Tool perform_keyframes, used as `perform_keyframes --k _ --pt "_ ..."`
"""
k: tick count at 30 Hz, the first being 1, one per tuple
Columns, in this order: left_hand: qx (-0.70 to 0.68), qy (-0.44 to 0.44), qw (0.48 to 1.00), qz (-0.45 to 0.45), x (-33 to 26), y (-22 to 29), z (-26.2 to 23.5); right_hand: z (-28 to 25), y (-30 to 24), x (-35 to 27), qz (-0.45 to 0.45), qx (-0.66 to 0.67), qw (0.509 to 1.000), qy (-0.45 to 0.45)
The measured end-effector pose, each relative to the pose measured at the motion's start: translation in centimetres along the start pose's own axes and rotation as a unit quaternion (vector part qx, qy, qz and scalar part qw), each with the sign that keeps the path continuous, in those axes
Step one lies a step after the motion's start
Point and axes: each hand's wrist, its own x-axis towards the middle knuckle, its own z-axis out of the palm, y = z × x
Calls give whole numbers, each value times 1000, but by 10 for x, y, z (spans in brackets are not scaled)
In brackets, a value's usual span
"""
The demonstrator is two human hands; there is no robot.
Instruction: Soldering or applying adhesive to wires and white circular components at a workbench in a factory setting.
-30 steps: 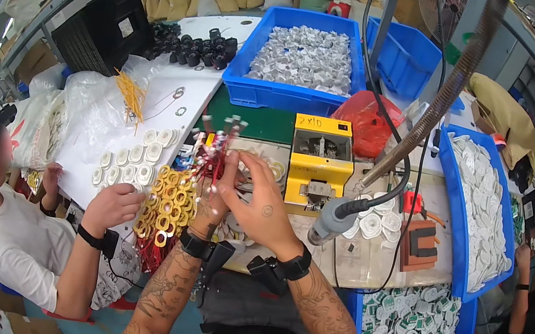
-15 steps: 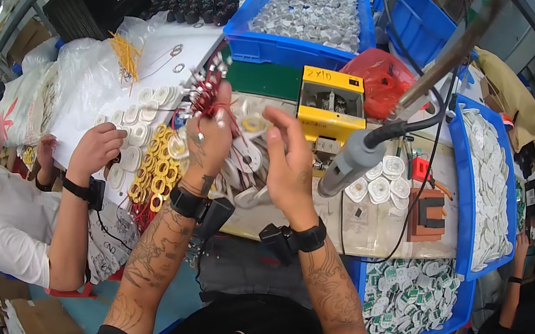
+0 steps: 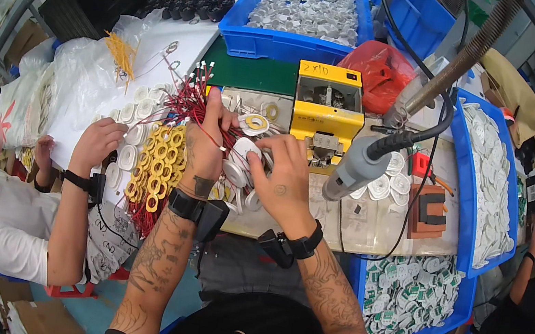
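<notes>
My left hand [image 3: 208, 141] is closed around a bundle of thin red wires [image 3: 184, 103] with small white connectors, which fan out above it to the left. White round plastic parts [image 3: 234, 174] hang in a cluster from the wires on the hand's right side. At this cluster, my right hand [image 3: 285, 176] has thumb and fingers bent together on a white disc [image 3: 246, 150]; its far fingers are partly hidden. Just above lies a white part with a yellow ring [image 3: 254, 123]. Yellow rings [image 3: 158, 168] are piled left of my left wrist.
A yellow machine [image 3: 328, 110] stands beyond my right hand. Right of it hangs a grey tool [image 3: 355, 170] on a cable. Blue bins [image 3: 258, 45] hold white parts at the back and right. Another person's hand [image 3: 99, 142] is at the left, near white parts [image 3: 127, 156].
My right hand has moved left and closed on a white disc among the cluster. The red wires in my left hand now spread wider to the left.
</notes>
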Motion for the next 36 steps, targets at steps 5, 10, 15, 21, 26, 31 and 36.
perform_keyframes --k 5,10,15,21,26,31,36 --pt "-36 -3 999 -19 3 -3 -7 -2 -2 0 17 29 999 -34" --pt "-53 -14 998 -18 5 -1 -9 -17 -4 -6 29 23 999 -16" --pt "-49 -5 999 -20 3 0 -8 -43 -13 -25 187 14 970 -155" --pt "54 13 995 -86 1 4 -3 -41 -29 -15 45 -63 991 -105" --pt "-79 -17 992 -94 3 2 -8 -9 -28 20 -80 -20 994 -69" --pt "-74 -21 994 -72 6 1 -13 6 -11 18 -58 -27 995 -79" --pt "-109 -45 991 -61 7 -1 -16 -9 -16 9 26 31 994 -102"
